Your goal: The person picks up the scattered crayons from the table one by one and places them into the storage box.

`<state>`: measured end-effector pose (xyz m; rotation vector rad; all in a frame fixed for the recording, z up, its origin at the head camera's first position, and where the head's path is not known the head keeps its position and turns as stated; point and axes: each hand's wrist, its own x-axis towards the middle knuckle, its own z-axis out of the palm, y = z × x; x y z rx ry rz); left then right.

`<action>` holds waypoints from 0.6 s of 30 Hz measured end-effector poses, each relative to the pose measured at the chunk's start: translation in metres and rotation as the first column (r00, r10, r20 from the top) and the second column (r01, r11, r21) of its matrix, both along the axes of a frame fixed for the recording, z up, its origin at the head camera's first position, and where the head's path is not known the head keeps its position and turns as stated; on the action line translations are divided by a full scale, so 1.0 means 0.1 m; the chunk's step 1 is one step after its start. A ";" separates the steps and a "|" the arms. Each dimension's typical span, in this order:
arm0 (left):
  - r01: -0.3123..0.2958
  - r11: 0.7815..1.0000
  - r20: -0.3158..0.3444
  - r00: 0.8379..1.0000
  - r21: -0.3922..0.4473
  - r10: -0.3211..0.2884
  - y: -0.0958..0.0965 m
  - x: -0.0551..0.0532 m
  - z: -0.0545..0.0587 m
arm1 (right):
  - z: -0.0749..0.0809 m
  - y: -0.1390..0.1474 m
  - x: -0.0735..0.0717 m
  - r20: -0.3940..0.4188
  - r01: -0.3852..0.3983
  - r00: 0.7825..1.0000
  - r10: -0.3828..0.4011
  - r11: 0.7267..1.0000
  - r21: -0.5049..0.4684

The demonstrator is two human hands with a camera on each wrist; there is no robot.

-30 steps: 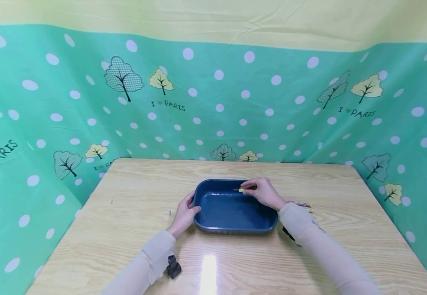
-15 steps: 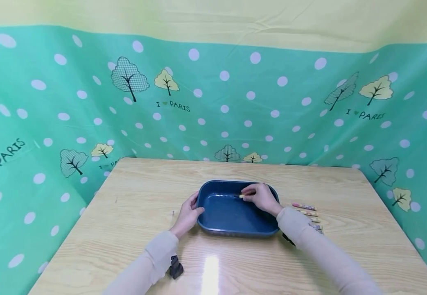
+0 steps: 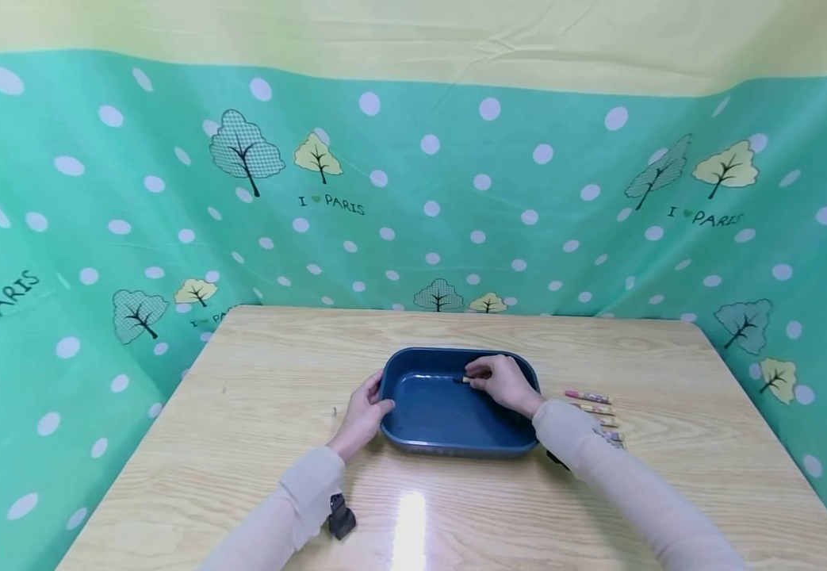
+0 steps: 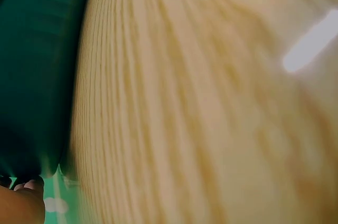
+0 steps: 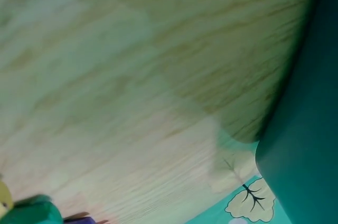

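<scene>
At the left end of the blue tub (image 3: 427, 414), I have the person's left hand (image 3: 361, 411) with its thumb over the rim and fingers down the outside, so that grip is holding the tub, which sits on the desk (image 3: 263, 357). The tub looks stiff, light for its bulk and rather slick inside; I would take it by the rim, at the ends. Further right, within the tub and toward its back wall, a short stick (image 3: 466, 380), dark-tipped and yellowish, perhaps a crayon, is pinched in the right hand (image 3: 503, 384); that grip is narrow. I cannot tell whether the stick touches the floor of the tub. I judge it light, smooth enough to roll, and easily snapped if it is wax, so I would pinch its middle gently. Right of the tub, several sticks (image 3: 587, 396) lie on the desk, partly behind the sleeve (image 3: 584, 441); their wrappers are patterned, but any print is too small for me to read. On the cloth (image 3: 356, 262) behind, I read "PARIS" at far left, then "I PARIS" with a heart in between, left of centre and again at right. I can make out no brand.
</scene>
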<state>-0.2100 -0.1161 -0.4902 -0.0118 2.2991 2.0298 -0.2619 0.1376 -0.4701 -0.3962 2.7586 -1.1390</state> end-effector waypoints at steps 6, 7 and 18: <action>-0.005 1.000 -0.014 1.000 -0.005 0.005 0.00 0.00 0.02 | 0.02 -0.01 -0.01 0.005 0.001 1.000 -0.001 1.000 -0.018; -0.005 1.000 -0.009 1.000 -0.002 0.005 0.00 0.00 0.03 | 0.03 -0.01 0.00 0.002 0.005 1.000 -0.005 1.000 -0.020; 0.004 1.000 0.013 1.000 0.005 -0.004 -0.01 0.00 0.00 | 0.04 0.00 0.02 0.005 0.028 1.000 -0.028 0.998 -0.058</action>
